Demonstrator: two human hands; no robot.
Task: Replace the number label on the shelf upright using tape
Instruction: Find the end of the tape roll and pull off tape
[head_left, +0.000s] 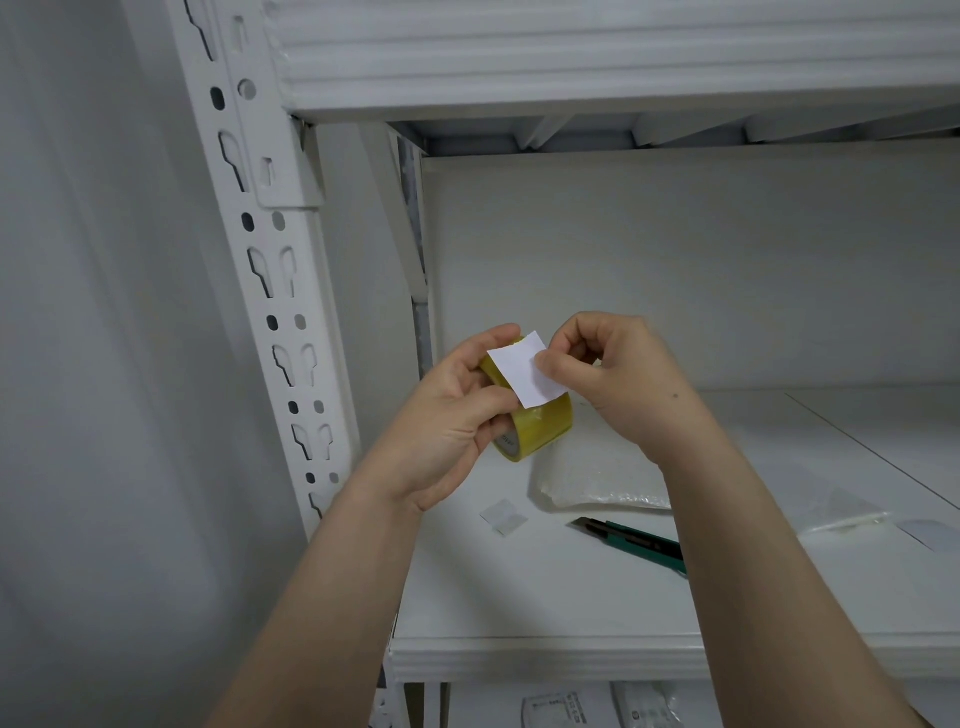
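My left hand (447, 415) grips a roll of yellowish clear tape (537, 426) in front of the shelf. A small white paper label (519, 369) lies against the top of the roll, blank side toward me. My right hand (618, 374) pinches the label's right edge between thumb and fingers. The white perforated shelf upright (270, 270) stands to the left of both hands, with no label visible on it.
On the white shelf board (545, 597) lie a small piece of tape or old label (503, 516), a green utility knife (636, 543), a clear plastic bag (602, 467) and another bag (841, 512) at the right. An upper shelf (597, 57) overhangs.
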